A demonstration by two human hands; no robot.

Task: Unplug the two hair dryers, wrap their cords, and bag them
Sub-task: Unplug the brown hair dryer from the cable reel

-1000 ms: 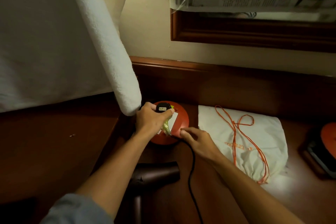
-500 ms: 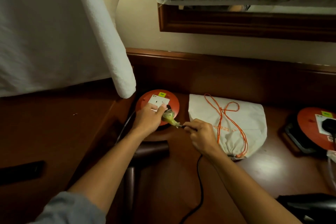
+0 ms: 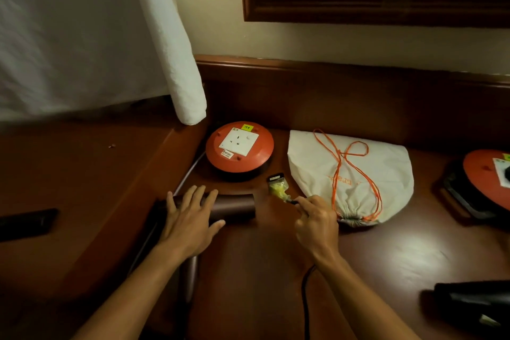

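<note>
A dark brown hair dryer (image 3: 234, 208) lies on the wooden desk, barrel pointing right, handle toward me. My left hand (image 3: 190, 218) rests spread on top of its barrel, fingers apart. My right hand (image 3: 317, 221) pinches the black cord (image 3: 305, 298) just behind its plug (image 3: 278, 186), which has a yellow-green tag and hangs free of the socket. The orange round extension reel (image 3: 240, 150) shows an empty white socket. A white drawstring bag (image 3: 356, 174) with orange cord lies flat to the right. A second black hair dryer (image 3: 469, 303) sits at the lower right.
A second orange reel (image 3: 485, 174) with a plug in it stands at the right edge. A rolled white towel (image 3: 176, 63) hangs down at the back left. A raised wooden ledge (image 3: 82, 174) runs along the left, with a dark object (image 3: 24, 222) on it.
The plug has come out of the left reel's socket and moved toward me in my right hand. My left hand left the reel and dropped onto the dryer barrel.
</note>
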